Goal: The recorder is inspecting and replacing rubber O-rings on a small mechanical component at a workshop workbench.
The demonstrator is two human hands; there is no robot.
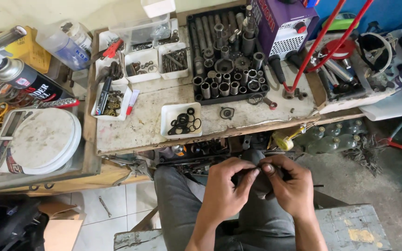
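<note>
Small dark part (262, 179) sits between both hands, over the lap, just below the workbench edge (201, 139). Mostly hidden by fingers; probably a metal bush or seal piece, can't tell which. Left hand (226, 188) pinches it from the left, thumb and fingers closed on it. Right hand (291, 186) is clamped on it from the right, thumb tip pressing its top face.

Handling, as a judgement: small, rigid, light, likely oily, so slippery. Best held by the rim with fingertips, as now; a drop would land on the trousers or the floor tiles (112, 204).

Nearby: white tray of black O-rings (181, 121) on the bench just above the hands, loose flange plate (227, 113) beside it. Black socket tray (226, 56) further back. Small parts bins (145, 62) back left. Scale with round white pan (43, 139) well to the left. Purple machine (282, 25) with red cables (317, 46) back right.

Room: bench front crowds the hands from above; open space to the right over concrete floor (391, 186), grey stool (350, 227) below.
</note>
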